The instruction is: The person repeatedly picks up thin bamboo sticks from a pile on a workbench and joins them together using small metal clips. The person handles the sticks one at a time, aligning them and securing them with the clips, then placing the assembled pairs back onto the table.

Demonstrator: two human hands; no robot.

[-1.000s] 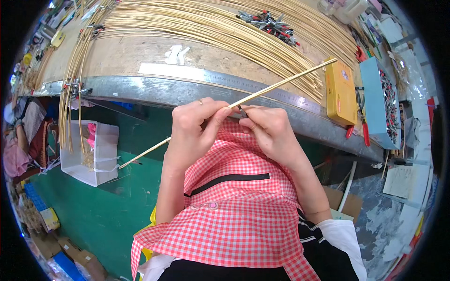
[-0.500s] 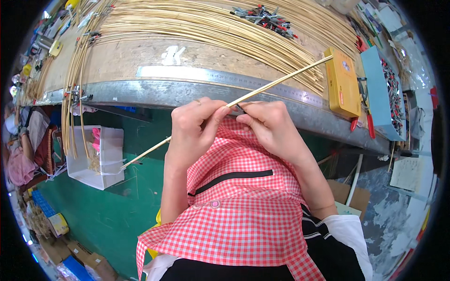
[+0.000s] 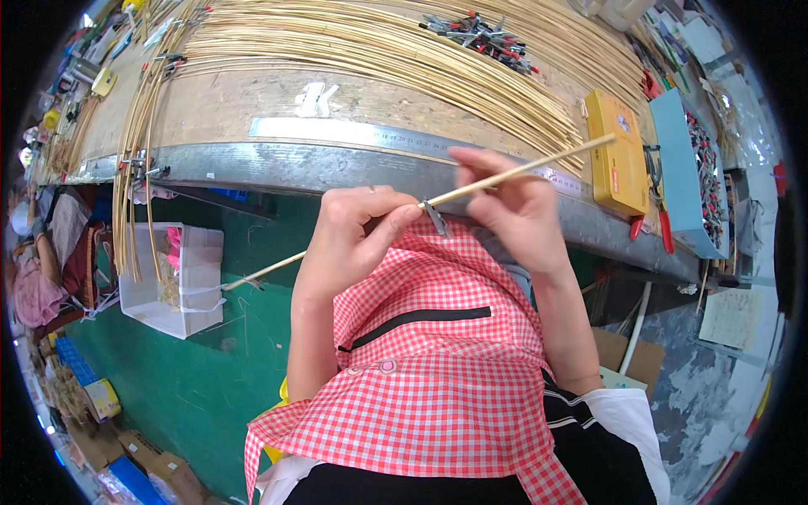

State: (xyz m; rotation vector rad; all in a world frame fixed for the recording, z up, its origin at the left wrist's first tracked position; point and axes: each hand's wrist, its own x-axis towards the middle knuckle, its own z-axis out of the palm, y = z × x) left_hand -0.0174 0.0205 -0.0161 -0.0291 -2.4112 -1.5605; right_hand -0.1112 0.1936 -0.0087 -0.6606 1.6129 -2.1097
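A thin bundle of pale bamboo strips (image 3: 560, 157) slants across in front of me, its right end raised over the table edge and its lower left end hanging off it. My left hand (image 3: 358, 231) pinches the strips near their middle with thumb and forefinger. Just right of that pinch, a small metal spring clip (image 3: 436, 219) is clamped on them, its handles pointing down. My right hand (image 3: 518, 206) is beside the strips with thumb and fingers spread, the fingertips slightly blurred. Another small clip (image 3: 255, 284) sits near the lower left end.
Long bamboo strips (image 3: 353, 50) cover the wooden table, with a pile of clips (image 3: 480, 40) on them. A steel ruler (image 3: 337, 131) lies along the front edge. At right are a yellow tin (image 3: 619, 160), red-handled pliers (image 3: 661, 210) and a blue box (image 3: 686, 172) of clips. A white bin (image 3: 189, 311) stands lower left.
My right hand has opened and moved right, off the spot beside my left fingers, leaving the clip there in plain view. The strips' right end has shifted right and dipped a little.
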